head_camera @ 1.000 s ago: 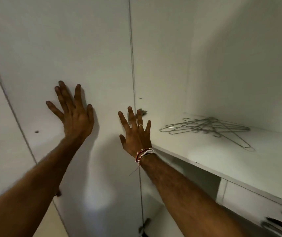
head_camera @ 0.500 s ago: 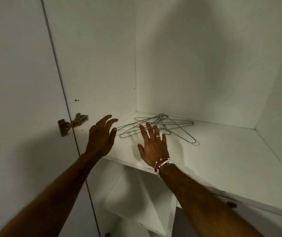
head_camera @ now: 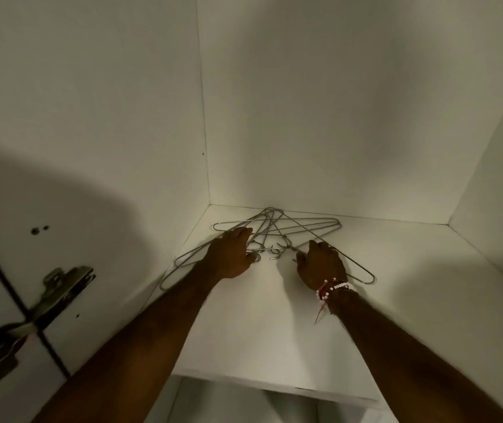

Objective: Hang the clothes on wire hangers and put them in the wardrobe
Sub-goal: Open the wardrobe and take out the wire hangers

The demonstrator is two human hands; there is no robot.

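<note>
Quantities by item type.
Present: left hand (head_camera: 228,256) and right hand (head_camera: 323,267), total 2; wire hangers (head_camera: 277,221), one tangled pile, at least 3, exact number indeterminate; shelf (head_camera: 274,331), 1; door hinge (head_camera: 61,288), 1.

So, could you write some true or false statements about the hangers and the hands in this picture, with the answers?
1. The hangers lie on a shelf. True.
2. A shirt hangs on one of them. False: all are bare.
3. The left hand and the right hand both touch the hangers. True.
4. The bracelets are on the left wrist. False: they are on the right wrist.
</note>
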